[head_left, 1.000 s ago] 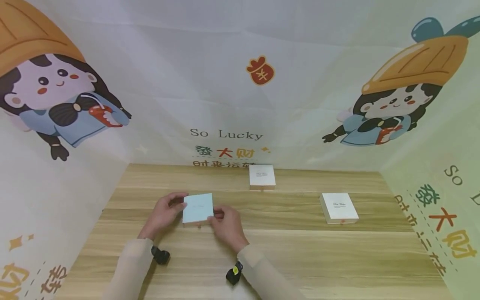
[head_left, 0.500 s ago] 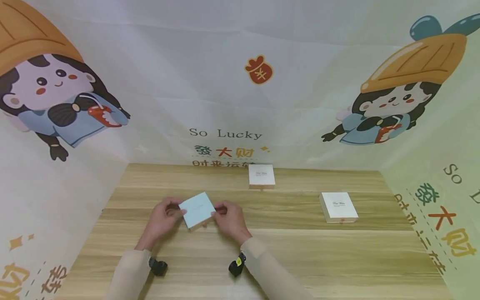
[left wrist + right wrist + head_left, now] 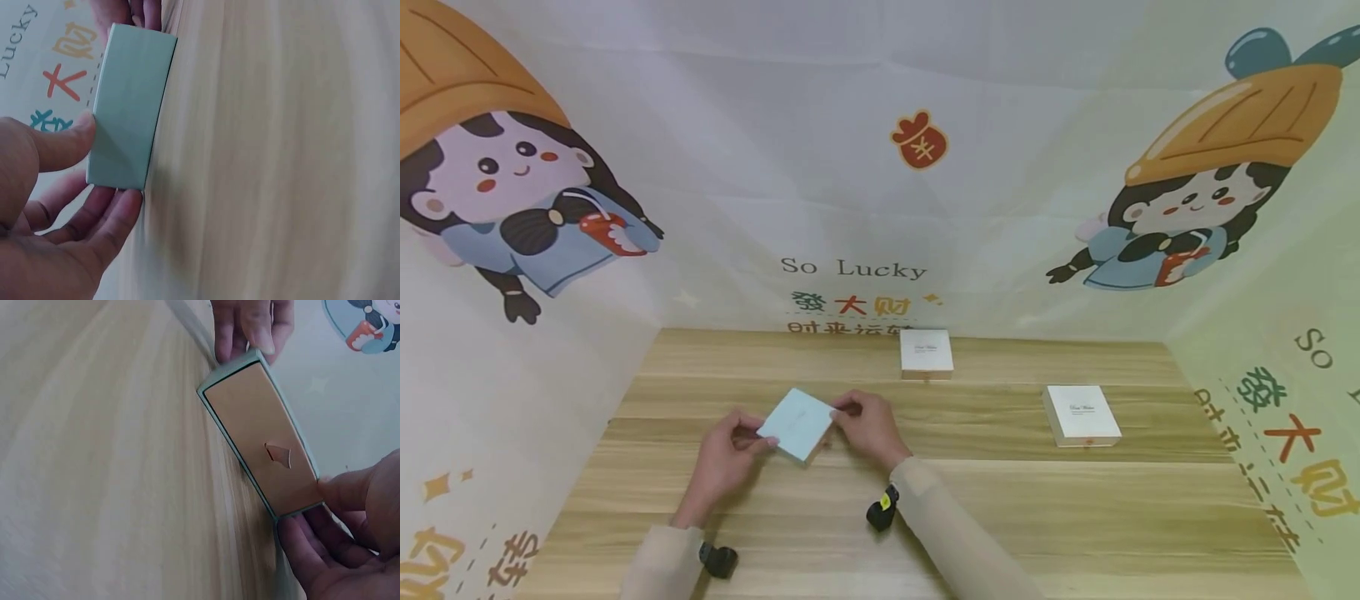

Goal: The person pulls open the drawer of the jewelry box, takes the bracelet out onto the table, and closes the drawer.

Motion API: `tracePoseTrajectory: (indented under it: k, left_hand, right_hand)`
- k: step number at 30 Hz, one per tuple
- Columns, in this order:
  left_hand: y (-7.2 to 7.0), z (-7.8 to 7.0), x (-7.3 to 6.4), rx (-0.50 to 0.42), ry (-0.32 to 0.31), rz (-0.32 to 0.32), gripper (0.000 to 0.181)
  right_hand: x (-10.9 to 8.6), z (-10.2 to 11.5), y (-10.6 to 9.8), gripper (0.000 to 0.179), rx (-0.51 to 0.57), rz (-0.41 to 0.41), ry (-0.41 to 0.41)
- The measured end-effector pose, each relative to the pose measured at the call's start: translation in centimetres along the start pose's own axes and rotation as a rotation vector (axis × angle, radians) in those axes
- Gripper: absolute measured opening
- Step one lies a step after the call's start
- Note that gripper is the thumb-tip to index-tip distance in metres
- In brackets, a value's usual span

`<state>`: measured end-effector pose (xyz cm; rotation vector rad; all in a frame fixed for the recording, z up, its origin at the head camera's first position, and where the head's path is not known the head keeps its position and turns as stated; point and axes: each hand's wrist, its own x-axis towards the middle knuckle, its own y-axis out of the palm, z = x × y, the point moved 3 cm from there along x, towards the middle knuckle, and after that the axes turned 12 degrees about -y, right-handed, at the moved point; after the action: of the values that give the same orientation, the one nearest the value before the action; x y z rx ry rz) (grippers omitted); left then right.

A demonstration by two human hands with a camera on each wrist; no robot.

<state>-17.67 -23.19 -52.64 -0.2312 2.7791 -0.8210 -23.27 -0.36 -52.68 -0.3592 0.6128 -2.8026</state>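
Note:
A small light-blue drawer box is held between both hands over the table, its top turned so a corner points toward the person. My left hand grips its left corner, thumb on the top edge and fingers at the side. On the opposite corner, my right hand pinches it the same way. The right wrist view shows the box's tan drawer front with a small ribbon tab, sitting inside the blue sleeve. A plain blue-green side faces the left wrist camera.
Two white boxes with dark lettering lie on the wooden table: one white box at the back against the printed backdrop, another white box to the right. Printed cloth also rises along both sides.
Both hands have turned the blue box clockwise, step by step, from nearly square to cornerwise. The right hand has moved away and to the right, the left hand nearer the person. The white boxes stay put.

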Motion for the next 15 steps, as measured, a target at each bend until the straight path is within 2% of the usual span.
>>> tracePoseTrajectory:
  k: [8, 15]
  left_hand:
    - [0.6, -0.7, -1.6, 0.004, -0.065, -0.076, 0.024]
    - [1.0, -0.8, -2.8, 0.027, -0.087, -0.084, 0.027]
  right_hand:
    - [1.3, -0.4, -0.3, 0.011, -0.046, 0.056, -0.046]
    - [2.2, -0.6, -0.4, 0.009, -0.055, 0.082, -0.059]
